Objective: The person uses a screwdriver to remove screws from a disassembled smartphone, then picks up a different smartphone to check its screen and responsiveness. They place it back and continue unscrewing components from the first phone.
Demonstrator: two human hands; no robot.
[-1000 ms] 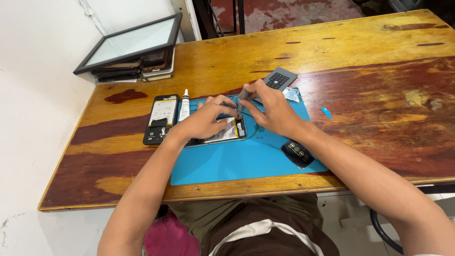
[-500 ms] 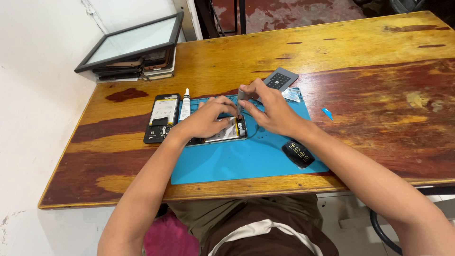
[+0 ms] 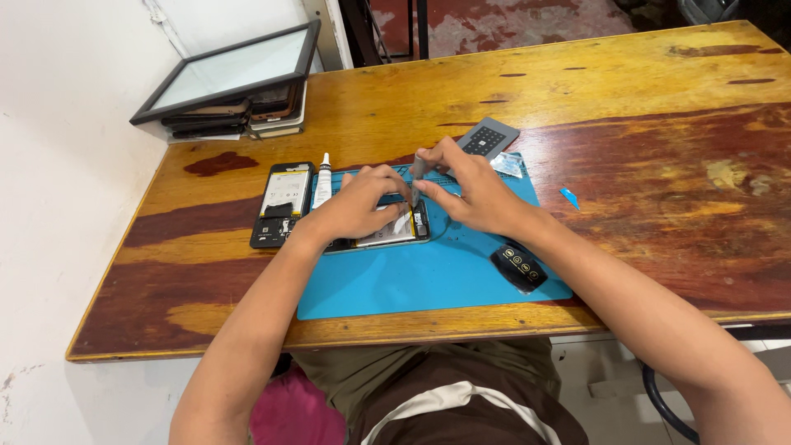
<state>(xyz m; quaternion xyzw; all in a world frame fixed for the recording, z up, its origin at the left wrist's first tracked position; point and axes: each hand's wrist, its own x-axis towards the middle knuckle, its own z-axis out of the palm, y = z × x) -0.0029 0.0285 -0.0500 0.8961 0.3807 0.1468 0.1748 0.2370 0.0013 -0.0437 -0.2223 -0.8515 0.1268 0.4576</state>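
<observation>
Lying open-backed on the blue mat [image 3: 412, 280], the phone [image 3: 387, 232] sits near the mat's far left corner, partly covered by both hands. The left hand [image 3: 356, 206] rests over the phone's left half, fingers curled down onto it and pressing it flat; it grips nothing else. The right hand [image 3: 471, 191] is at the phone's right end, thumb and fingers pinched shut around a thin grey tool [image 3: 417, 175] that stands nearly upright, its tip down at the phone's right edge.

Just left of the phone, off the mat, a small white glue tube [image 3: 323, 183] with a black cap lies on the wooden table [image 3: 643, 107]. Left of the tube lies a second phone [image 3: 283, 204], also open, black-framed with a pale battery showing. Beyond the phone, at the mat's far edge, a grey pad [image 3: 488, 137] with a grid of small squares lies tilted, and a clear plastic scrap [image 3: 507, 165] sits beside it. Right of the phone, near the mat's right edge, lies a black oval gadget [image 3: 519, 267]. A small blue scrap [image 3: 569, 198] lies on the wood past the mat. Far to the phone's left rear, a framed glass panel [image 3: 231, 70] rests atop a stack of devices [image 3: 239, 111].
</observation>
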